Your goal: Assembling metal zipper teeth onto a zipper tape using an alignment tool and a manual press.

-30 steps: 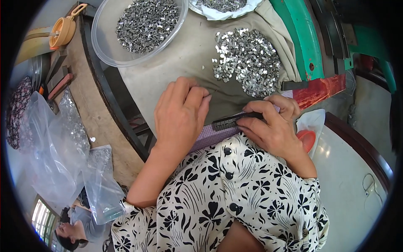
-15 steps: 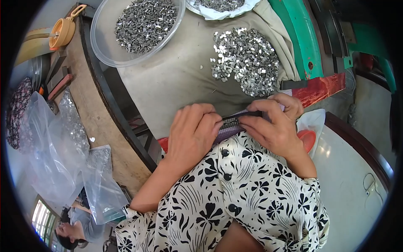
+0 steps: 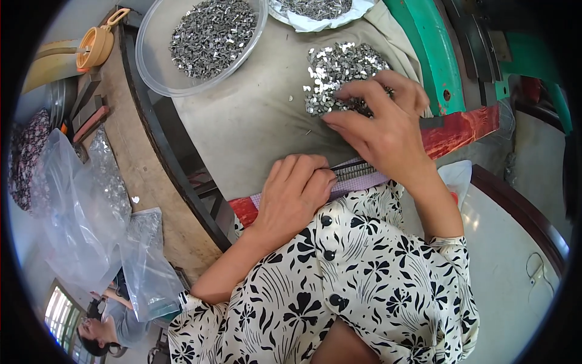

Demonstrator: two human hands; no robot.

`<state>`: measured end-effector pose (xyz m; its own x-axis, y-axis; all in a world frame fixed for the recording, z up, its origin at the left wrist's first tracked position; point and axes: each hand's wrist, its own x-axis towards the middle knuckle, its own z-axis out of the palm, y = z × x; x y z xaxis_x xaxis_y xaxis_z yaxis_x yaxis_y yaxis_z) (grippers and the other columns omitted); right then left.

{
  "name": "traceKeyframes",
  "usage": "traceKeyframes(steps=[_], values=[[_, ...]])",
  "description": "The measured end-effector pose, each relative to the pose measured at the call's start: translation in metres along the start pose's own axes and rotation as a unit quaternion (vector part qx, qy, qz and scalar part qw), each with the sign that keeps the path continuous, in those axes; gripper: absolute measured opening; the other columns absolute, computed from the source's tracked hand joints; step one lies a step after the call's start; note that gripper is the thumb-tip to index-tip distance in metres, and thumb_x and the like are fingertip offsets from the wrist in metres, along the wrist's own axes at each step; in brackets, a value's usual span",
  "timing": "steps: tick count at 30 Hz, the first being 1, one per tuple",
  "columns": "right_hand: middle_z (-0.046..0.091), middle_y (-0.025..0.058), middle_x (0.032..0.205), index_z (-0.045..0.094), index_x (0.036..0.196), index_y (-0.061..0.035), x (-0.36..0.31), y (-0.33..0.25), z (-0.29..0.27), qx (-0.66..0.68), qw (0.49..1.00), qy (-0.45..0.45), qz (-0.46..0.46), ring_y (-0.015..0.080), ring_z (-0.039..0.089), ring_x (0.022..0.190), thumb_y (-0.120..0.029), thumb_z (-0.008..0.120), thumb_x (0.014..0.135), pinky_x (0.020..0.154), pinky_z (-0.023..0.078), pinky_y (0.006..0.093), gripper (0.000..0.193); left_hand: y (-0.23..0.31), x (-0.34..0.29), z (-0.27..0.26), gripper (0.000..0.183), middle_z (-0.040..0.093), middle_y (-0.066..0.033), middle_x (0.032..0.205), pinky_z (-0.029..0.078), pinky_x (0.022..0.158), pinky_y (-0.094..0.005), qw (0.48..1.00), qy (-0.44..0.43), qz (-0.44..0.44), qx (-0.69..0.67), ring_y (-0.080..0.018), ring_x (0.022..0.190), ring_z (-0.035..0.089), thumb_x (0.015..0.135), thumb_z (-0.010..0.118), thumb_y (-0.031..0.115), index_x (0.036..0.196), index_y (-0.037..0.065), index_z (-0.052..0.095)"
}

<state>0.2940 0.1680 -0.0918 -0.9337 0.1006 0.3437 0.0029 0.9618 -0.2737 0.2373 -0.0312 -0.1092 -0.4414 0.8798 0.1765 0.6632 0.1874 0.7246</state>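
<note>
My left hand point(image 3: 297, 191) rests at the cloth's near edge, its fingers curled over the end of a narrow dark strip point(image 3: 354, 171). A row of small grey metal pieces shows along that strip, which lies over purple checked fabric point(image 3: 367, 181). Part of the strip is hidden beneath my fingers. Over the pile of small shiny metal pieces point(image 3: 330, 70) reaches my right hand point(image 3: 391, 124), thumb and forefinger apart at the pile's near side. Nothing can be seen between those fingertips, and the hand covers part of the pile.
A clear round tub point(image 3: 154, 79) of small metal parts stands at the far left of the cloth point(image 3: 242, 127). Beside it is a white-lined dish point(image 3: 315, 23) of thin pins. A green machine frame point(image 3: 433, 54) borders the right. Plastic bags point(image 3: 79, 224) hang left; a person point(image 3: 112, 324) sits beyond.
My right hand has left the strip and moved up and away to the metal pile, its fingers spreading. My left hand stays at the strip, shifted slightly right.
</note>
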Motion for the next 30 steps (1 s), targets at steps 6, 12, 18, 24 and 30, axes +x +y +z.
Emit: traceKeyframes(steps=[6,12,18,24,30], values=[[0.062,-0.0096,0.111,0.069,0.083,-0.0181,0.015,-0.002,0.007,-0.048,0.996,-0.03,-0.071,0.0223,0.048,0.113,-0.018,0.078,0.069,0.091,0.029,0.0411,0.016,-0.001,0.001,-0.004,0.022,0.059,-0.0053,0.105,0.044,0.08,-0.0374,1.0,-0.014,0.012,0.003,-0.0257,0.093,0.057,0.078,0.073,0.014,0.096,0.006,0.063],[0.062,-0.0083,0.113,0.068,0.082,-0.0164,-0.001,-0.006,-0.005,0.031,0.998,-0.045,-0.028,0.0235,0.048,0.112,-0.017,0.077,0.07,0.091,0.029,0.0422,0.016,-0.003,0.0,-0.007,0.029,0.058,-0.0062,0.106,0.044,0.078,-0.0381,1.0,-0.023,0.013,-0.006,-0.0267,0.094,0.057,0.076,0.076,0.017,0.099,0.006,0.062],[0.063,-0.006,0.112,0.07,0.078,-0.0174,-0.02,-0.003,-0.031,0.097,0.992,-0.076,0.017,0.0257,0.049,0.108,-0.017,0.079,0.065,0.092,0.029,0.0409,0.016,-0.005,0.0,-0.008,0.03,0.058,-0.0081,0.107,0.045,0.077,-0.0386,1.0,-0.01,-0.002,-0.023,-0.0281,0.093,0.058,0.077,0.077,0.017,0.1,0.005,0.062],[0.064,-0.0059,0.109,0.072,0.078,-0.0205,-0.047,-0.01,-0.035,0.087,0.988,-0.122,0.037,0.0269,0.048,0.107,-0.021,0.08,0.065,0.092,0.03,0.0412,0.016,-0.003,0.003,-0.009,0.031,0.058,-0.0086,0.109,0.045,0.079,-0.0382,1.0,-0.029,0.006,-0.003,-0.0273,0.096,0.058,0.078,0.076,0.019,0.101,0.004,0.063],[0.065,-0.0059,0.106,0.076,0.084,-0.0219,-0.029,-0.002,-0.023,0.057,0.996,-0.04,0.046,0.0259,0.049,0.106,-0.021,0.082,0.065,0.09,0.03,0.0406,0.02,-0.003,0.001,-0.013,0.031,0.058,-0.0087,0.111,0.044,0.081,-0.0377,0.999,-0.039,0.013,0.024,-0.027,0.098,0.057,0.076,0.076,0.016,0.102,0.003,0.065]])
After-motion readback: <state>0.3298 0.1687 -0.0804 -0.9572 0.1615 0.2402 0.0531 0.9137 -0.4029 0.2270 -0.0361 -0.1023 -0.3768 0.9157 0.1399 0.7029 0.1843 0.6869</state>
